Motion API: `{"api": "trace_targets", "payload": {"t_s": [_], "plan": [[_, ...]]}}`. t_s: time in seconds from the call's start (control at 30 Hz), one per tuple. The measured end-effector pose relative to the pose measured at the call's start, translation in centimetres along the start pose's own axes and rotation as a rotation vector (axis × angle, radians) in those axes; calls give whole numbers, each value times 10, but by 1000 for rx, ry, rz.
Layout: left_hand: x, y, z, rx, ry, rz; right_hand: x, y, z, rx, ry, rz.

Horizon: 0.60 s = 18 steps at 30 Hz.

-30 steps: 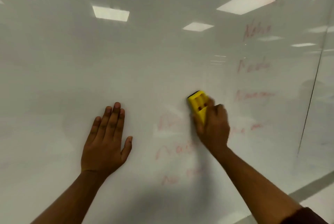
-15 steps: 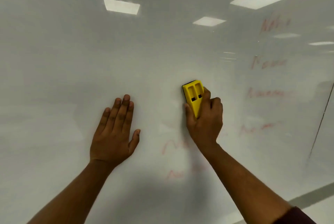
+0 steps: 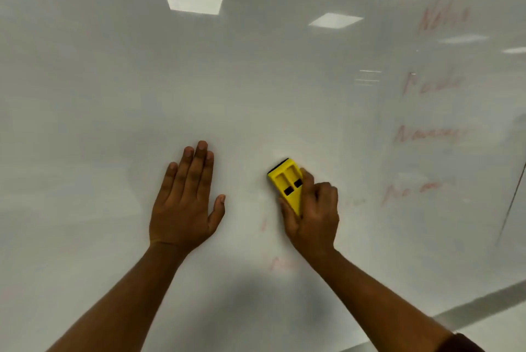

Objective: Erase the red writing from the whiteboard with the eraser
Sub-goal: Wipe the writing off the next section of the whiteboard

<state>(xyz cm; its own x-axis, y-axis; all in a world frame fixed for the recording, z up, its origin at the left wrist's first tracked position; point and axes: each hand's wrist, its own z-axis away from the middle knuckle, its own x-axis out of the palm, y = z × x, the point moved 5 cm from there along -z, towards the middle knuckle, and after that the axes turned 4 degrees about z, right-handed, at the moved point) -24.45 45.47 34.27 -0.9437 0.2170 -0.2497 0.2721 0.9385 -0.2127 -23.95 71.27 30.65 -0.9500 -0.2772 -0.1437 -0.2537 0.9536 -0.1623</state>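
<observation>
Eraser (image 3: 286, 182), long axis tilted up-left, gripped by right hand (image 3: 313, 216).

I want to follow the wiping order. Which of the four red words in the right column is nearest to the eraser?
The lowest word of that column. It lies level with the yellow eraser gripped by the right hand; the other three sit higher on the whiteboard.

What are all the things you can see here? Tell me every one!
whiteboard: one, white, glossy, fills the view
eraser: one, yellow with black pad, on the board at centre
red writing: several faint lines at right, smudged traces below the eraser
ceiling-light reflections: several, white, along the top
left hand: one, flat on the board, fingers straight
right hand: one, grips the eraser
</observation>
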Motion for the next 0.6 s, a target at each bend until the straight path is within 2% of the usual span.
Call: {"api": "trace_targets", "payload": {"t_s": [0.1, 0.2, 0.27, 0.37, 0.43, 0.5, 0.6], "plan": [[-1, 1, 1, -4, -5, 7, 6, -22, 71, -377, -205, -45], [-1, 2, 4, -24, -13, 9, -2, -16, 83, -476, -277, -16], [-1, 4, 9, -50, -9, -1, -10, -12, 61, -426, -225, -16], [2, 10, 15, -90, 11, -29, -17, 4, 21, -35, -104, -54], [4, 13, 19, -116, 20, -42, -15, -2, 24, 96, -62, -77], [8, 14, 27, -92, 16, -36, -7, -20, 54, 14, -82, -83], [14, 17, 47, 63, -32, -28, -2, -30, 112, -190, -211, -104]]}}
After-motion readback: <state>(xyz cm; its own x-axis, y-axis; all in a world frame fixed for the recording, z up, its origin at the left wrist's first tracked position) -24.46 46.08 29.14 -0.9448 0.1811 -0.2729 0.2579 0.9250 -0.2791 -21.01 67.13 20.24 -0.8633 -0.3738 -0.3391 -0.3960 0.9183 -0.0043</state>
